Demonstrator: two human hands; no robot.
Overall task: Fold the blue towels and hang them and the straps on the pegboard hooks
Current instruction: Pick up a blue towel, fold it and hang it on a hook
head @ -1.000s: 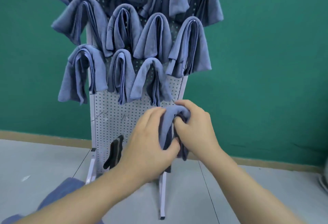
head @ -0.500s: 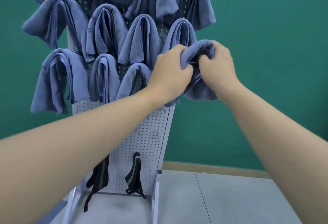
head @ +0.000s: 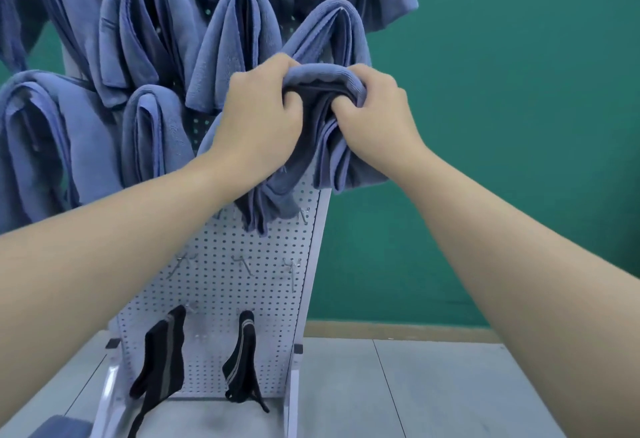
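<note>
Near the camera, at the right edge of the white perforated metal pegboard (head: 221,285), the left hand (head: 258,122) and the right hand (head: 375,118) each clench one side of a folded blue terry towel (head: 325,146), spreading its top fold while its ends hang down; the step in hand looks like hanging this towel, and the next move calls for lowering the fold onto a hook hidden behind the cloth. Farther back, more folded blue towels (head: 239,46) hang in rows, with two black striped straps (head: 242,361) low on the board
</note>
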